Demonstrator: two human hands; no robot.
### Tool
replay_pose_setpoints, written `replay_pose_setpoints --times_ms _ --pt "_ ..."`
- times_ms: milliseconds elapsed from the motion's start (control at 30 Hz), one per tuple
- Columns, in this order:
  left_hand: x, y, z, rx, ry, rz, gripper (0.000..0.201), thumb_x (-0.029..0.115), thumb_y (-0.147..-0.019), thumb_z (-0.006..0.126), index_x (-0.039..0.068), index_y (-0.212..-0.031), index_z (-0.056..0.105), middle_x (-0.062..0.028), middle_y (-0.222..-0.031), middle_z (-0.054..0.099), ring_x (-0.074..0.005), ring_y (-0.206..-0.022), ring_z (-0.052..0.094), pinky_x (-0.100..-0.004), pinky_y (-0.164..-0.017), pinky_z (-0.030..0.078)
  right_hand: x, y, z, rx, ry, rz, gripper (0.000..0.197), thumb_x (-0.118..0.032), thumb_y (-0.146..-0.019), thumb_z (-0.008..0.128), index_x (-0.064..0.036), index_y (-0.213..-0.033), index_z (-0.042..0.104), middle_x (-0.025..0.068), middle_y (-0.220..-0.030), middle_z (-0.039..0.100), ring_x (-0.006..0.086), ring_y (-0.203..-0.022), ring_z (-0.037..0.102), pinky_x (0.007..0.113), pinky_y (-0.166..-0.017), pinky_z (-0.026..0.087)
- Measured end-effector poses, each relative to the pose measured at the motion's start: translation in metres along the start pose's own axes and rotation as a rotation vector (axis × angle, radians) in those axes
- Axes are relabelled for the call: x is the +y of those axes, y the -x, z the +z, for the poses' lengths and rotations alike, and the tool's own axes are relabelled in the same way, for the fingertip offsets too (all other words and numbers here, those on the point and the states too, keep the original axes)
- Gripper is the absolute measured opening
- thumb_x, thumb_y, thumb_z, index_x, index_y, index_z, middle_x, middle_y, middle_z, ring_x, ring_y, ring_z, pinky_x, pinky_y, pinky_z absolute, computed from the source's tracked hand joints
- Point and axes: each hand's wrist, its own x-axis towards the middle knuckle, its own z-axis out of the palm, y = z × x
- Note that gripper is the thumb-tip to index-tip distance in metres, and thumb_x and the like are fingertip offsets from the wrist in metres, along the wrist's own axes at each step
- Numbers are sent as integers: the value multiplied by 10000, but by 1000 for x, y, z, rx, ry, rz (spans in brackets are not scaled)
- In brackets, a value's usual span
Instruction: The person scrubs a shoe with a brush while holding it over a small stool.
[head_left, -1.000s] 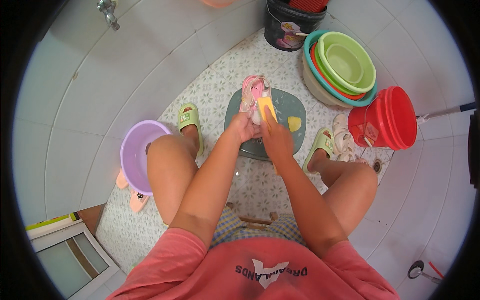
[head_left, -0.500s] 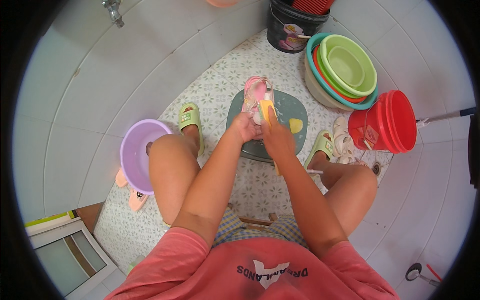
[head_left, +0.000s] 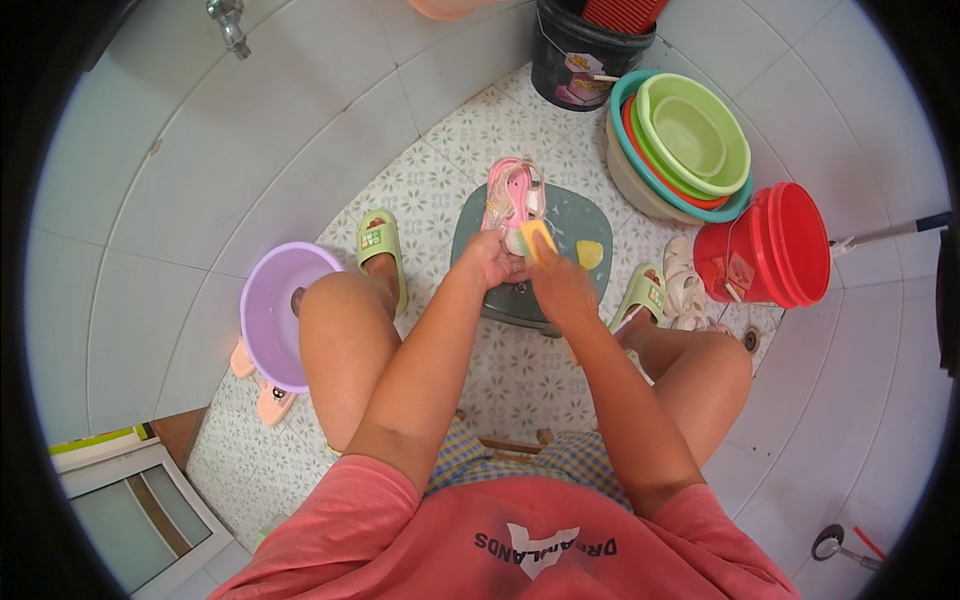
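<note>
your right hand [head_left: 562,285] has its fingers clamped on a yellow sponge [head_left: 537,237], pressing it against the heel end of a pink sandal [head_left: 511,196]. your left hand [head_left: 490,262] has its fingers wrapped tight around the near end of that same sandal, holding it over a dark green basin [head_left: 575,222] that sits on the patterned floor [head_left: 455,150] between your feet. the sandal points away from you, its toe past the basin's far rim. a second yellow piece [head_left: 590,254], a sponge or a bar of soap, i cannot tell which, lies inside the basin, just beside your right hand.

your feet are in green slippers [head_left: 378,243], one on each side of the basin. to your left a lilac basin [head_left: 270,310] stands beside your knee. to your right white sandals [head_left: 684,290] lie near a red bucket [head_left: 775,245] tipped on its side, and behind them sits a stack of bowls [head_left: 680,150] with a light green one on top. a black bucket [head_left: 580,55] stands by the tiled wall, and a tap [head_left: 230,25] juts out at the upper left.
</note>
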Motion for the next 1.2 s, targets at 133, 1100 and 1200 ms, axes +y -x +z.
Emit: replay_pose_setpoints --times_ms 133,1100,1200 --pt "-2 5 8 11 -17 -21 391 258 -967 267 52 -1274 395 -176 -1186 525 -372 -1093 514 -533 -946 390 -8 -21 8 59 19 36 503 -331 -868 459 -202 -1348 386 230 -857 615 408 -748 595 480 -678 464" --pt "-11 1 2 50 -206 177 306 2 -873 406 -34 -1176 432 -191 -1076 552 -319 -907 610 -415 -689 552 13 4 32 469 -161 -151 533 -285 -862 531 -255 -1372 375 162 -752 508 328 -636 547 422 -556 428" --pt "-3 -6 -6 7 -199 156 298 56 -881 458 -46 -1160 437 -202 -1061 560 -321 -892 615 -408 -688 556 10 1 39 258 45 -96 552 -271 -855 542 -239 -1378 367 168 -780 521 329 -660 546 409 -576 431"
